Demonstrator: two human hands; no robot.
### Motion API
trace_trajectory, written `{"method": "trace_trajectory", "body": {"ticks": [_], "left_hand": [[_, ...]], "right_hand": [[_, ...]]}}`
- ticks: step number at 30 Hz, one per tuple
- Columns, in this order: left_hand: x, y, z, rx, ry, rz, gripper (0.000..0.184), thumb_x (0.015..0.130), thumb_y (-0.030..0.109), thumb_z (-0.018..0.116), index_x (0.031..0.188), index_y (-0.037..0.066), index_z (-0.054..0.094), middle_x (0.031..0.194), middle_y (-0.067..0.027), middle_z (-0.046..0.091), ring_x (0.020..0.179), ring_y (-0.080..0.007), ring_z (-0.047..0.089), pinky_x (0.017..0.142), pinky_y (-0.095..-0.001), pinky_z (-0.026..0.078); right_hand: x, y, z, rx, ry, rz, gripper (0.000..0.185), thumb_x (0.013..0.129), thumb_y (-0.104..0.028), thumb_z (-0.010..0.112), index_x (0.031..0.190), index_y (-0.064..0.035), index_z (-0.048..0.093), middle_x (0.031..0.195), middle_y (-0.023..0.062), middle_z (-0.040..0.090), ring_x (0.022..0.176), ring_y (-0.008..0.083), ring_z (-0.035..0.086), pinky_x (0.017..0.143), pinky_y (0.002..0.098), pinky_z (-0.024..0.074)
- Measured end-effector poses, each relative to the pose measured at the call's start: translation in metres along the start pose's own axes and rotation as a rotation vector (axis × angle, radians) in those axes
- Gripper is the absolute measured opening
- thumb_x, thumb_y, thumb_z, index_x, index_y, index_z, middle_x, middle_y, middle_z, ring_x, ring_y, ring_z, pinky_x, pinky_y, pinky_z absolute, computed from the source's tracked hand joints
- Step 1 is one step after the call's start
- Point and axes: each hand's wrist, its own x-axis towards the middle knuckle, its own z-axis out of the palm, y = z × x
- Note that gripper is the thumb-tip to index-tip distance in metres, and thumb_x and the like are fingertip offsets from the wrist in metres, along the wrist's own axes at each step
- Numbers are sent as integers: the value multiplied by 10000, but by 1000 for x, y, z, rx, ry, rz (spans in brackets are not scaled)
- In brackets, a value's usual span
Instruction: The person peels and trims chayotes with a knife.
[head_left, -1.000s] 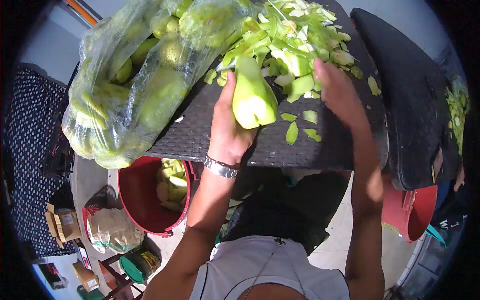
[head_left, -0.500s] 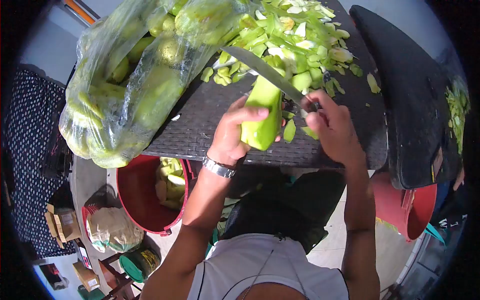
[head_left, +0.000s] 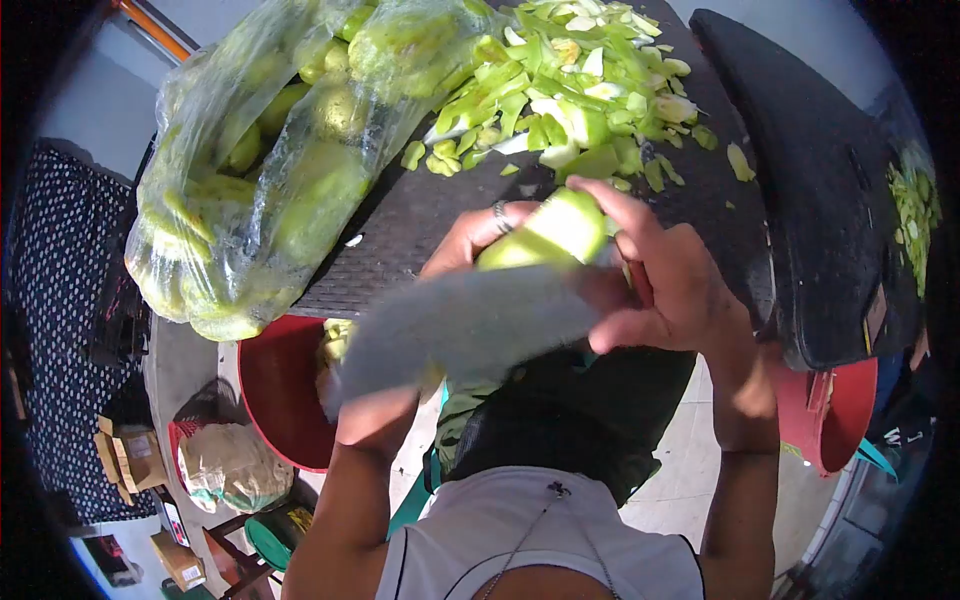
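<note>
A pale green peeled vegetable [head_left: 555, 232], possibly a chayote or green papaya, is in my left hand [head_left: 468, 240], which wears a ring and grips it from its left side. My right hand [head_left: 680, 275] is closed on the handle of a knife [head_left: 465, 325]. The knife's wide blade, blurred by motion, points left and crosses in front of my left wrist. My right index finger reaches to the vegetable's upper end. Beyond my hands, green and white peelings [head_left: 580, 95] are heaped on the dark woven-textured table [head_left: 390, 235].
A clear plastic bag [head_left: 270, 190] of green vegetables lies on the table's left. Below it stands a red bucket [head_left: 285, 390] with pale pieces inside. A second red bucket [head_left: 845, 425] is at right, near a black chair back [head_left: 815, 190]. A stuffed sack [head_left: 235, 465] sits lower left.
The knife has swung from pointing up-left over the vegetable to lying low across my left wrist. The vegetable has turned in my hands, and my right hand has moved against it.
</note>
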Motion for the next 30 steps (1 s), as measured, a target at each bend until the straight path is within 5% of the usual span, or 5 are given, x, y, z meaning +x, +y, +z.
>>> {"method": "trace_trajectory", "body": {"ticks": [3,12,23,27,30], "left_hand": [[7,4,4,396,-362,221,712,659,237,919,1283,52,630,1077,-87,731,968,-189,697,874,-327,535],[17,13,23,469,-273,188,752,611,174,919,1286,36,617,1101,-54,693,1010,-148,644,943,-308,504],[0,-7,13,23,-56,62,871,613,166,906,1396,36,548,1252,-57,639,1070,-157,623,993,-280,465],[-5,-10,3,-543,118,-20,716,867,383,696,1436,9,476,1229,-236,621,929,-407,695,680,-534,641],[9,-13,-6,-903,301,-54,514,1005,402,561,1363,34,551,1189,-211,666,969,-374,697,772,-521,624]], "right_hand": [[13,7,7,55,111,58,604,937,-370,692,1394,-33,485,882,194,695,757,372,715,677,431,531],[41,66,7,-87,147,140,338,976,-153,611,1289,-40,556,1089,175,569,772,322,644,678,423,536],[118,106,-8,34,443,447,628,971,-560,602,1207,21,636,928,209,719,848,324,712,825,424,526],[85,103,-7,31,496,315,645,959,-617,600,1122,3,667,915,194,692,780,265,679,759,391,503],[45,56,6,58,465,360,542,959,-541,649,1129,-26,655,821,155,681,696,236,668,676,380,501]]}}
